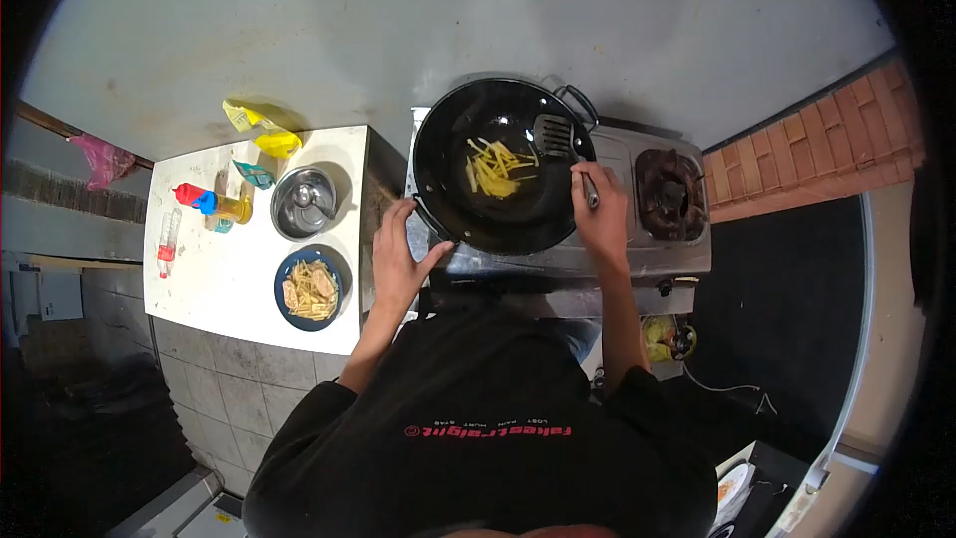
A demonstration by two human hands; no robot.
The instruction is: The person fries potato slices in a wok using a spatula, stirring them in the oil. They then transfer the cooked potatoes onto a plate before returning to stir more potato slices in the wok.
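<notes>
A black wok (508,224) sits on the left side of the metal stove (637,261). Yellow strips of food (495,169) lie in it, left of its middle. My right hand (601,211) is closed around the handle of a slotted spatula (554,135), whose head is inside the wok at the right. At the wok's lower left rim, my left hand (398,257) has its fingers spread beside the side handle; whether the fingertips touch it is hard to tell.
On the white table (219,289) at the left stand a steel bowl (303,203), a dark bowl of food (310,288), sauce bottles (224,206) and a yellow packet (263,130). A bare burner (670,195) is right of the wok. Behind is a grey wall.
</notes>
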